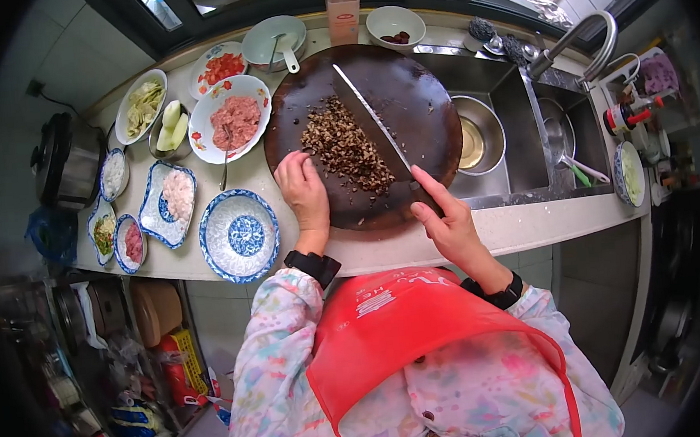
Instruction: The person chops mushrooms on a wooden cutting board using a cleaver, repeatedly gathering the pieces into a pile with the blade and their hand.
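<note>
A thick round dark chopping board sits on the counter in front of me. Across its middle lies a heap of finely chopped dark brown food, possibly mushroom. My right hand grips a kitchen knife at the board's near right, index finger stretched along it. The blade slants away to the upper left, with one long bright edge, beside the heap. At the board's left rim is my left hand, fingers loosely bent near the heap's left side and holding nothing visible. Its fingertips are partly hidden.
Left of the board are a blue-patterned bowl, a bowl of minced meat, a dish of pale mince and chopped red pieces. A bottle stands behind. A metal bowl sits in the sink at right.
</note>
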Demonstrator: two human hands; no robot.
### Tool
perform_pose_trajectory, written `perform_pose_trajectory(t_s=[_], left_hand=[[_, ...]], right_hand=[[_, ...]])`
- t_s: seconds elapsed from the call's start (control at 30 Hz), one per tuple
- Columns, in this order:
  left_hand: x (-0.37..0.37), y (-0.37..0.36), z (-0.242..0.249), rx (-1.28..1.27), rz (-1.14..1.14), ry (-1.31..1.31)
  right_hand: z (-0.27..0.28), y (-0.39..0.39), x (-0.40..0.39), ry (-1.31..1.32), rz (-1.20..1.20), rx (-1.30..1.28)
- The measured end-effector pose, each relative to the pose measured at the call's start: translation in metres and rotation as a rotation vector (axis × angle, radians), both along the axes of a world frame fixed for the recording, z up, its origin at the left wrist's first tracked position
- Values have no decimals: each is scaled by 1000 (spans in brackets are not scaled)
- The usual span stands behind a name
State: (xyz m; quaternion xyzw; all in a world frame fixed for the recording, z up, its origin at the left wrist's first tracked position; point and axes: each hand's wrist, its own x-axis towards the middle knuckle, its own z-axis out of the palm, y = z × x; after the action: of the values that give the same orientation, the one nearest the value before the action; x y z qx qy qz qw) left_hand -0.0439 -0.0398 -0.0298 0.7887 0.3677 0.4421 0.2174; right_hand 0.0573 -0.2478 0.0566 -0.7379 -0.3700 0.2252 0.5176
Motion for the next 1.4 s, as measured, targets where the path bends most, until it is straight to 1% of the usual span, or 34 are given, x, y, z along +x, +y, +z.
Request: perform_pose_trajectory(t_s=[0.07, 0.1, 0.17, 0.2, 0.27, 0.3, 0.33, 0.4, 0.43, 0.47, 0.53, 0.6, 0.67, 0.7, 0.73, 0.8, 0.83, 0.87, 0.9, 0.93, 0.97, 1.0, 1.07, 1.13, 1.2, 1.23, 1.27, 1.33, 1.4], left_hand=[[-6, 3, -12, -75, 52, -39], [-8, 3, -19, -78, 67, -51], [-6, 2, -19, -88, 108, -66], [-6, 1, -19, -99, 138, -76], [-6, 3, -18, -91, 151, -74], [-7, 3, -18, -87, 138, -63], [-8, 2, -18, -83, 124, -53], [-8, 2, -18, -121, 120, -73], [-7, 3, -18, -157, 114, -92], [-5, 5, -18, -156, 115, -94], [-1, 9, -13, -160, 46, -89], [13, 22, -7, -154, 14, -77], [22, 33, -7, -153, -29, -52], [30, 42, -8, -115, -37, -14], [34, 48, -9, -82, -44, 29], [44, 57, -14, -105, -62, 78], [50, 57, -20, -67, -3, 179], [54, 56, -26, -24, 53, 281], [59, 53, -31, -35, 11, 230], [64, 41, -22, -100, -78, 224], [72, 29, -17, -128, -154, 162], [75, 19, -14, -161, -228, 103], [76, 4, 9, -324, -291, 50], [77, 9, 15, -295, -321, 57], [77, 22, 19, -296, -377, -8], [81, 34, 19, -236, -347, -11], [85, 52, 15, -259, -361, 7], [98, 88, 6, -138, -384, 155], [112, 111, 2, -60, -367, 269]], right_hand=[[18, 16, 2, -39, 59, 14], [14, 25, 4, -43, 65, 13], [-3, 46, 11, -131, 79, -7], [-9, 51, 16, -130, 83, -8], [-14, 58, 32, 4, 46, -243], [-10, 59, 38, 37, 65, -161], [-4, 58, 39, 34, 67, -162], [13, 55, 39, -186, 120, -186], [12, 53, 37, -307, 122, -97], [8, 53, 36, -309, 124, -95], [-6, 51, 34, -249, 106, -317], [-3, 54, 40, -247, 104, -266], [15, 56, 45, 129, 114, -356], [6, 52, 48, -46, 140, -223], [-3, 50, 47, -48, 138, -221], [-18, 48, 46, -255, 91, -31], [-22, 49, 47, -208, 87, -231], [-22, 49, 51, -201, 79, -231], [-18, 52, 59, -55, 102, -213], [-8, 54, 60, 98, 123, -196], [10, 52, 61, 340, 115, -250], [10, 49, 62, 344, 114, -245], [9, 38, 69, 403, 78, -84], [7, 28, 83, 493, 65, -28], [-6, 17, 96, 486, 12, 8], [-7, 12, 100, 524, -40, -15], [-10, 7, 104, 531, -44, -15], [-17, -5, 110, 612, -140, 16], [-28, -17, 118, 650, -148, 31]])
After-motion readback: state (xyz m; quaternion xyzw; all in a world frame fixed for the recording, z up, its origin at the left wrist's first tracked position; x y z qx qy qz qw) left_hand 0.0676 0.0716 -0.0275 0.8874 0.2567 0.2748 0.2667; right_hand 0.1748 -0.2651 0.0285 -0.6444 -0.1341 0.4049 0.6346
